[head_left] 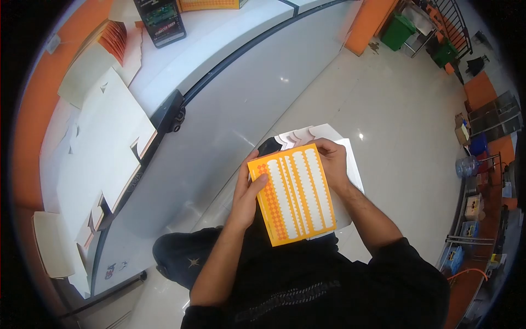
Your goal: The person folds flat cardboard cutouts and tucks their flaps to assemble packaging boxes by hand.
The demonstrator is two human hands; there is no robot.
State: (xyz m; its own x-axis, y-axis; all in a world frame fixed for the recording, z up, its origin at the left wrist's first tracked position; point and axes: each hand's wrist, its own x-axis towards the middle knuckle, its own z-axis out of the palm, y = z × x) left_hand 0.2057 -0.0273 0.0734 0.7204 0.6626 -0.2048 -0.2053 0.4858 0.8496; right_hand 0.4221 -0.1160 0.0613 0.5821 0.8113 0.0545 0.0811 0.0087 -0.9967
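Observation:
Over my lap I hold a yellow printed cardboard piece with white scalloped stripes and an orange checked band along its left side. My left hand grips its left edge, the thumb lying across the printed face. At the upper right corner, my right hand has its fingers closed on the edge; some fingertips are hidden behind the piece. Beneath and behind it lie white card sheets, some with curved cut edges, resting about my legs. How many layers I hold cannot be made out.
To my left runs a curved white counter bearing a large white die-cut cardboard sheet, a stack of orange-edged pieces and a dark printed box. Green bins stand far off. Shelving with assorted items lines the right.

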